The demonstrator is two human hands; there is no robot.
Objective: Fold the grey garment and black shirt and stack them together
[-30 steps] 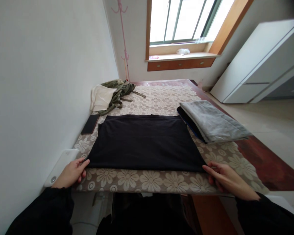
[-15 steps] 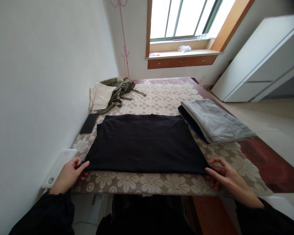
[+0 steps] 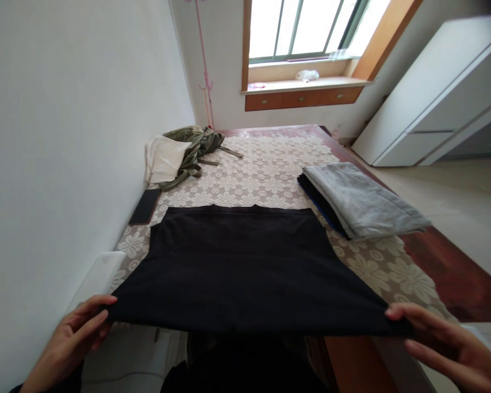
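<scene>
Over table [image 3: 429, 273], black cloth's [image 3: 245, 267] near corners sit between both hands' fingers [image 3: 90, 315].

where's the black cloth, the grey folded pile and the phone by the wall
black cloth [image 3: 245, 267], head view, middle of its flat top
grey folded pile [image 3: 360, 199], head view, top grey layer
phone [image 3: 144, 207], head view, middle of its dark face

So the surface [image 3: 445, 273] is a dark red wooden one sitting against the wall, and a floral lace cloth [image 3: 270, 169] is covering most of it. A folded black garment [image 3: 241, 262] is lying up front, folded grey fabric [image 3: 360, 199] over dark pieces is sitting on one side, and an olive and cream clothes heap [image 3: 180, 155] is bunching up far back. A black phone [image 3: 144, 207] is resting by the wall.
</scene>
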